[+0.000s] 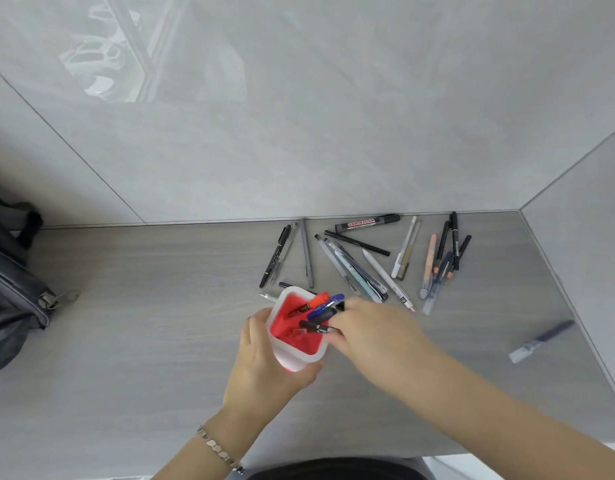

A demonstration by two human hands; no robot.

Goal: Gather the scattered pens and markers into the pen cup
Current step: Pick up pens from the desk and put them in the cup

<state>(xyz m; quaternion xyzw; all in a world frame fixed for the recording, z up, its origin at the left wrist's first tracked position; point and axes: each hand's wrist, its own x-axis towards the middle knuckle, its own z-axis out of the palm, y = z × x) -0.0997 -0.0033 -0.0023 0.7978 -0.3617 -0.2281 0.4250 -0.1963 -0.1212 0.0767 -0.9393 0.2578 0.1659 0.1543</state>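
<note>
A white pen cup (282, 344) with a red inside stands tilted on the grey desk, and my left hand (264, 362) grips its side. My right hand (372, 327) is at the cup's right rim, fingers closed on several pens (321, 311) whose ends sit inside the cup: an orange-capped one, a blue one and a dark one. Beyond the cup, several pens and markers lie scattered near the wall, among them a black whiteboard marker (366, 222), a white pen (385, 277) and a peach pen (429, 256). A grey marker (541, 341) lies alone at the right.
A dark bag (11, 289) sits at the desk's left edge. A tiled wall (299, 133) runs behind the desk and a side wall (593, 237) closes the right. A silver pen (269, 296) pokes out behind the cup.
</note>
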